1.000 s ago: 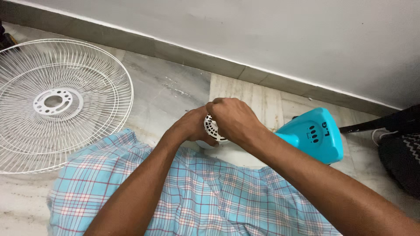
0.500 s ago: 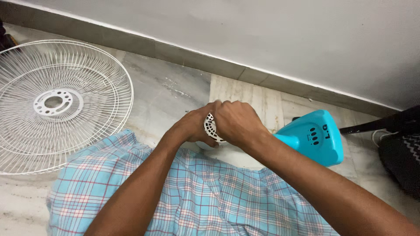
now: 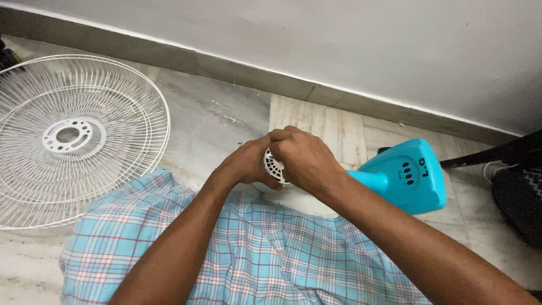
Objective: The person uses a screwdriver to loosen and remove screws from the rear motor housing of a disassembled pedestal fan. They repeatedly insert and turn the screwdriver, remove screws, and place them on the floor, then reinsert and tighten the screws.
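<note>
Both my hands are closed around a white vented fan motor housing [image 3: 274,167] at the middle of the view. My left hand [image 3: 247,164] grips it from the left side. My right hand [image 3: 305,158] covers its top and right side, hiding most of it. The housing joins a bright blue fan body [image 3: 406,175] with a row of dark buttons, lying on the floor to the right. A white round wire fan guard [image 3: 73,135] lies flat on the marble floor at the left, apart from my hands.
My lap in blue checked cloth [image 3: 243,254] fills the bottom of the view. A grey wall with a dark skirting [image 3: 316,93] runs across the back. A black pole [image 3: 491,153] and dark fabric [image 3: 519,197] sit at the right edge.
My hands have stayed on the motor housing with only a slight shift. The fan guard and blue body have not moved.
</note>
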